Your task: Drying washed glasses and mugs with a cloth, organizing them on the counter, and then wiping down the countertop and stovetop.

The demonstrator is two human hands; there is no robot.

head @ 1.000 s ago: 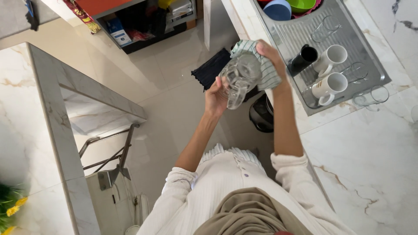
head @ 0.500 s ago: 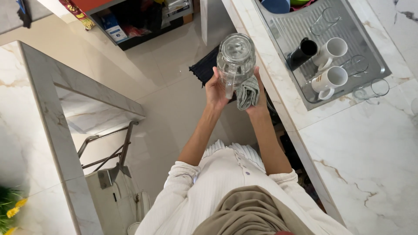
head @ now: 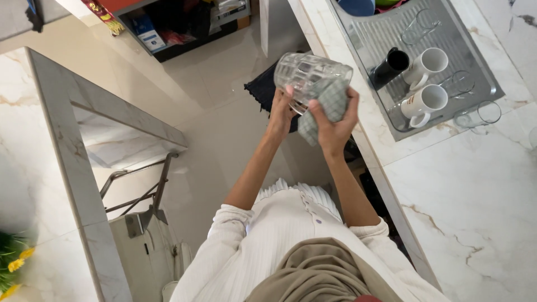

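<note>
Up in the air, tipped on its side, is a clear glass jug point(head: 309, 75) with bumpy squares. My left hand point(head: 281, 112) grips its bottom. My right hand point(head: 336, 120) presses a checked cloth point(head: 330, 100) on it. Beside us, white mugs point(head: 425, 84) sit on the counter point(head: 475, 184).
</note>
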